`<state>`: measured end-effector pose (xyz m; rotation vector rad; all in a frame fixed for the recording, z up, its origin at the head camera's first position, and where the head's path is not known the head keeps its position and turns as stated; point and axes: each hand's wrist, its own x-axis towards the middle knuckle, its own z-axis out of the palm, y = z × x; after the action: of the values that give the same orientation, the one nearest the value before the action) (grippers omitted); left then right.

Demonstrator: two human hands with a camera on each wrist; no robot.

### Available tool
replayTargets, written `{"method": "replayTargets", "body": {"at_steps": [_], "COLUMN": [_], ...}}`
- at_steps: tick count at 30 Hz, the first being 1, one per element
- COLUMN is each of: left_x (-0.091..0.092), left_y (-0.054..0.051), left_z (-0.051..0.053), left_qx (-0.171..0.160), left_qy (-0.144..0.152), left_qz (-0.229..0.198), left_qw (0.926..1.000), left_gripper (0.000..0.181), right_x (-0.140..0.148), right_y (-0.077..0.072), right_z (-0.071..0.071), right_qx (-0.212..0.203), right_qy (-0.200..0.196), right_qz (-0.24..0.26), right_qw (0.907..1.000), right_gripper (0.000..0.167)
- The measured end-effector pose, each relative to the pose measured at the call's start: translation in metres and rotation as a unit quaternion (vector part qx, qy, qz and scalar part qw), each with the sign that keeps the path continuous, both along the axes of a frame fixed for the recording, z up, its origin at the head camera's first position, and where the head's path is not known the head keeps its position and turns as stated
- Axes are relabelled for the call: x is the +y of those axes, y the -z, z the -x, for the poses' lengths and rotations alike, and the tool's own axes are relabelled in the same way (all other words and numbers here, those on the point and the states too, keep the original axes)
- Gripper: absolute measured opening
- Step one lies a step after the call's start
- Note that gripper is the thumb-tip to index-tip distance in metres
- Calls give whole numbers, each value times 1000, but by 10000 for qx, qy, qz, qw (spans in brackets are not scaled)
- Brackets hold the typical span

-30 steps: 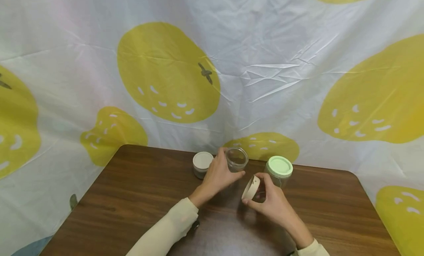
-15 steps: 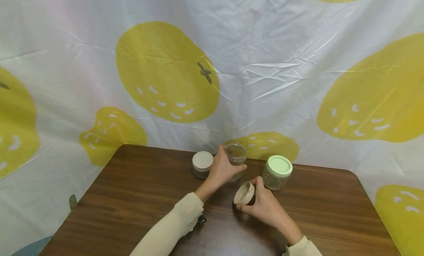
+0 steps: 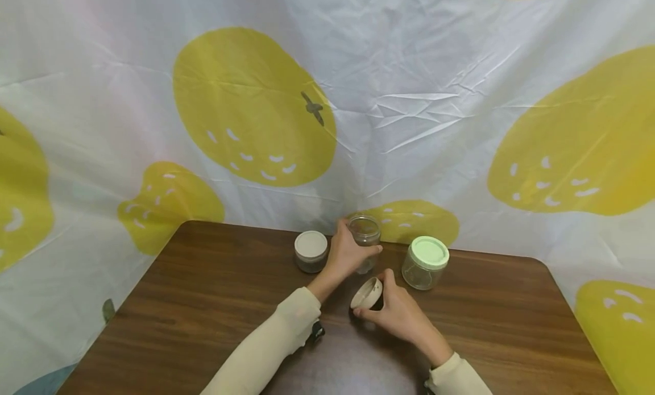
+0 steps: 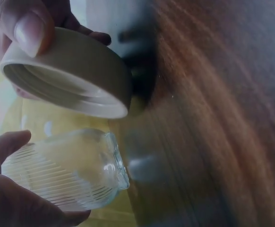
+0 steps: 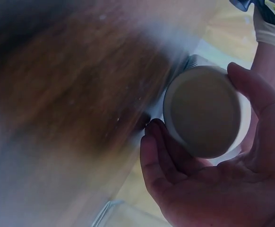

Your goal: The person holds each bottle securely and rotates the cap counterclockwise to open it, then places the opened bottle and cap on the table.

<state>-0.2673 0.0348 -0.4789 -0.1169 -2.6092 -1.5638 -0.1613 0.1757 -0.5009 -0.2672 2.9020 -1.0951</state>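
Observation:
Toward the back of the table, my left hand (image 3: 349,254) grips a clear jar (image 3: 365,229) whose mouth is uncovered. Fine ribs run along the jar's glass (image 4: 76,172) in the left wrist view. My right hand (image 3: 404,312) pinches a round beige lid (image 3: 364,295) by its rim, nearer the front than the jar and apart from it. The lid is tilted, its hollow inner side facing left and up in the head view. From the right wrist, the flat top of the lid (image 5: 204,113) faces the camera, with the thumb and fingers on opposite sides of it.
A short jar with a white lid (image 3: 311,246) stands just left of my left hand. To the right is a clear jar with a pale green lid (image 3: 428,253). The brown wooden table (image 3: 215,304) meets a fruit-print cloth (image 3: 409,162) behind it.
My right hand has carried the lid left and toward the front, away from the green-lidded jar, turning its hollow side more into view. The left hand has shifted the clear jar slightly back.

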Motion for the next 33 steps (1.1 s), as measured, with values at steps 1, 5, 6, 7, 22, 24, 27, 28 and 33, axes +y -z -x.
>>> {"method": "replayTargets", "body": {"at_steps": [1, 5, 6, 7, 22, 24, 27, 28, 33], "left_x": [1, 4, 4, 4, 4, 4, 4, 5, 7], "left_y": [0, 1, 1, 2, 2, 2, 2, 2, 5], "left_z": [0, 0, -1, -1, -2, -2, -4, -4, -6], "left_qx": [-16, -50, -55, -58, -129, -121, -137, -144, -177], "left_qy": [-8, -18, -27, -36, 217, 289, 391, 426, 532], "left_qz": [7, 3, 7, -1, -251, -332, -413, -442, -555], "left_qw": [10000, 10000, 10000, 10000, 9994, 9990, 9983, 9980, 9969], "left_gripper": [93, 95, 95, 94, 95, 94, 95, 95, 96], "right_x": [-1, -6, -7, -8, -11, -11, -10, -10, -9], "right_y": [1, 6, 7, 8, 0, 1, 1, 2, 3], "right_z": [1, 3, 4, 4, 10, 10, 9, 8, 5], "right_qx": [22, 135, 153, 145, 80, 93, 135, 126, 49], "right_qy": [-2, 88, 91, 110, 398, 373, 362, 366, 358], "right_qz": [-19, -88, -80, -86, -408, -452, -618, -680, -989], "right_qw": [10000, 9998, 9998, 9998, 9983, 9982, 9973, 9969, 9944], "right_gripper": [85, 85, 85, 85, 83, 85, 92, 92, 92]}}
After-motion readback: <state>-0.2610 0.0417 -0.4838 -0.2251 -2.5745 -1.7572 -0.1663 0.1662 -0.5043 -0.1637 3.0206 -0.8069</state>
